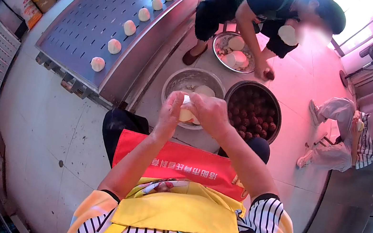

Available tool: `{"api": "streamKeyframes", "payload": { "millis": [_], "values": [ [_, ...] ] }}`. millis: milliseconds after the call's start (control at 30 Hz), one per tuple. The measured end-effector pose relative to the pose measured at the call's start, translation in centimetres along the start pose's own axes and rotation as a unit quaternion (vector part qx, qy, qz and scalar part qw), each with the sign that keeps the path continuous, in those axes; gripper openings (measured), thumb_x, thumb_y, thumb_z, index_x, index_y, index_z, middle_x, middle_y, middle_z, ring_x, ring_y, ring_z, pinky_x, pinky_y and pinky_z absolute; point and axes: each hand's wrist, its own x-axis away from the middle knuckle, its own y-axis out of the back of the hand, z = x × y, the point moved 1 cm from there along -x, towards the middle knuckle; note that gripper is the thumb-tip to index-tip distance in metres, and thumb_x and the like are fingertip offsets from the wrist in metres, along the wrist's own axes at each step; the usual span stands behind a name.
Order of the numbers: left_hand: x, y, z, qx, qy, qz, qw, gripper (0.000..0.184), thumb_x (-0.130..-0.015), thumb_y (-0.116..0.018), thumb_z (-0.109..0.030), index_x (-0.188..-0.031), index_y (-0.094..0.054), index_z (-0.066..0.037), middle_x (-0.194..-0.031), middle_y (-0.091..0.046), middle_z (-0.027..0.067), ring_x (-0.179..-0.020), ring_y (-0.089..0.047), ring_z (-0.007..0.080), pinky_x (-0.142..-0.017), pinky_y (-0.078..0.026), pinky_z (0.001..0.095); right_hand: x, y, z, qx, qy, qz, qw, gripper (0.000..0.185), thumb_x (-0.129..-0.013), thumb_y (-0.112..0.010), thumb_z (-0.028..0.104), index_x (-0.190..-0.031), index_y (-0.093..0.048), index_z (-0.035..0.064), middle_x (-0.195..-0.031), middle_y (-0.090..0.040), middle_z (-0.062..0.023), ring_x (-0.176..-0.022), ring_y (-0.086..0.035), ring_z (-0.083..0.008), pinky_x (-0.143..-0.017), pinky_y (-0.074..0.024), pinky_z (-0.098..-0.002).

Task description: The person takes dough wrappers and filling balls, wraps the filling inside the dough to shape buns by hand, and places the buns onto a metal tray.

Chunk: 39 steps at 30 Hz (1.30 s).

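Observation:
Above a metal basin [170, 84], my left hand [169, 114] and my right hand [209, 113] are together, fingers bent around a small piece of pale dough [186, 99]. Most of the dough is hidden by the fingers. Larger pale dough [205, 91] lies in the basin below. Touching distance to the right of it stands a dark round tub [278, 108] filled with several dark brown balls [252, 121].
At the left, a perforated metal tray [83, 14] bears several white dough balls [130, 27]. A co-worker [265, 8] bends over another dough bowl [217, 49], one hand by the tub. Another person [369, 139] sits at the right.

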Motion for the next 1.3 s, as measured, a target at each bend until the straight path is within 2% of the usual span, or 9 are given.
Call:
{"api": "streamKeyframes", "payload": {
  "millis": [233, 333, 400, 567, 700, 900, 1067, 1167, 1300],
  "values": [
    [1.2, 1.2, -1.6, 0.317, 0.312, 0.226, 0.866, 0.063, -0.092, -0.029, -0.064, -0.116, -0.049, -0.010, -0.098, -0.062, 0.0115, -0.078, -0.064, 0.0218, -0.061, -0.056, 0.0320, -1.5, 2.4, 0.3, -0.056, 0.114, 0.051, 0.991, 0.024, -0.068, -0.068, 0.016, -0.085, -0.052, 0.0106, -0.071, -0.059, -0.0047, -0.064, -0.063, -0.0225, -0.054, -0.0490, -0.0350],
    [0.3, 1.5, -0.5, 0.412, 0.229, 0.338, 0.814, 0.050, -0.094, -0.043, -0.052, -0.120, -0.048, -0.010, -0.105, -0.060, 0.0110, -0.084, -0.062, 0.0215, -0.065, -0.055, 0.0323, -2.2, 3.0, -0.2, -0.037, 0.105, 0.040, 0.993, 0.016, -0.075, -0.066, 0.014, -0.086, -0.057, 0.0086, -0.071, -0.059, -0.0067, -0.067, -0.063, -0.0240, -0.059, -0.0485, -0.0343],
    [0.1, 0.5, -0.4, 0.139, -0.009, 0.144, 0.980, 0.043, -0.093, -0.051, -0.040, -0.122, -0.047, -0.010, -0.110, -0.058, 0.0108, -0.088, -0.060, 0.0213, -0.070, -0.054, 0.0336, -2.1, 2.1, -1.0, -0.158, -0.070, -0.011, 0.985, 0.011, -0.080, -0.063, 0.013, -0.086, -0.058, 0.0057, -0.072, -0.061, -0.0096, -0.068, -0.062, -0.0272, -0.060, -0.0480, -0.0340],
    [0.8, 0.5, -2.4, -0.044, -0.194, 0.058, 0.978, 0.041, -0.091, -0.059, -0.020, -0.126, -0.044, -0.007, -0.119, -0.053, 0.0107, -0.103, -0.057, 0.0215, -0.087, -0.051, 0.0367, -2.0, 2.0, -1.0, -0.326, -0.253, -0.009, 0.911, 0.014, -0.087, -0.060, 0.014, -0.088, -0.058, 0.0001, -0.072, -0.060, -0.0155, -0.067, -0.061, -0.0264, -0.063, -0.0476, -0.0346],
    [0.3, 1.5, -3.8, 0.289, 0.121, 0.191, 0.930, 0.046, -0.087, -0.063, -0.019, -0.127, -0.045, -0.007, -0.127, -0.048, 0.0114, -0.114, -0.051, 0.0237, -0.093, -0.047, 0.0371, -2.6, 2.5, -0.3, -0.329, -0.211, 0.016, 0.920, 0.016, -0.087, -0.060, 0.015, -0.086, -0.059, -0.0008, -0.072, -0.060, -0.0146, -0.066, -0.061, -0.0217, -0.064, -0.0479, -0.0328],
    [-0.2, 1.5, -2.7, -0.333, -0.336, -0.015, 0.881, 0.055, -0.077, -0.070, -0.006, -0.126, -0.047, -0.009, -0.131, -0.044, 0.0123, -0.115, -0.048, 0.0315, -0.092, -0.046, 0.0424, -2.0, -0.1, -1.9, -0.332, -0.339, 0.061, 0.878, 0.020, -0.086, -0.061, 0.019, -0.082, -0.060, -0.0013, -0.066, -0.060, -0.0099, -0.056, -0.058, -0.0155, -0.055, -0.0455, -0.0306],
    [-0.4, 1.8, -3.4, -0.442, -0.435, -0.024, 0.784, 0.056, -0.075, -0.070, -0.003, -0.126, -0.047, -0.010, -0.129, -0.045, 0.0128, -0.116, -0.048, 0.0317, -0.094, -0.044, 0.0436, -2.6, -1.3, -5.6, -0.641, -0.500, 0.150, 0.563, 0.020, -0.090, -0.054, 0.017, -0.074, -0.053, 0.0065, -0.059, -0.043, 0.0001, -0.045, -0.040, -0.0101, -0.044, -0.0361, -0.0264],
    [-0.3, 1.6, -2.8, -0.318, -0.369, -0.036, 0.872, 0.057, -0.075, -0.070, -0.002, -0.126, -0.048, -0.010, -0.128, -0.046, 0.0131, -0.116, -0.048, 0.0318, -0.096, -0.043, 0.0443, -3.0, -0.7, -7.2, -0.798, -0.452, 0.087, 0.389, 0.018, -0.091, -0.050, 0.014, -0.073, -0.050, 0.0077, -0.064, -0.043, 0.0009, -0.051, -0.040, -0.0092, -0.045, -0.0361, -0.0252],
    [-0.1, 1.6, -0.9, 0.275, -0.033, 0.098, 0.956, 0.047, -0.087, -0.062, -0.022, -0.129, -0.044, -0.010, -0.125, -0.050, 0.0128, -0.113, -0.053, 0.0305, -0.093, -0.047, 0.0423, -3.1, -2.6, -6.6, -0.550, -0.453, 0.088, 0.696, 0.020, -0.089, -0.054, 0.015, -0.104, -0.061, 0.0034, -0.080, -0.056, -0.0045, -0.067, -0.055, -0.0127, -0.060, -0.0490, -0.0281]
  ]
}}
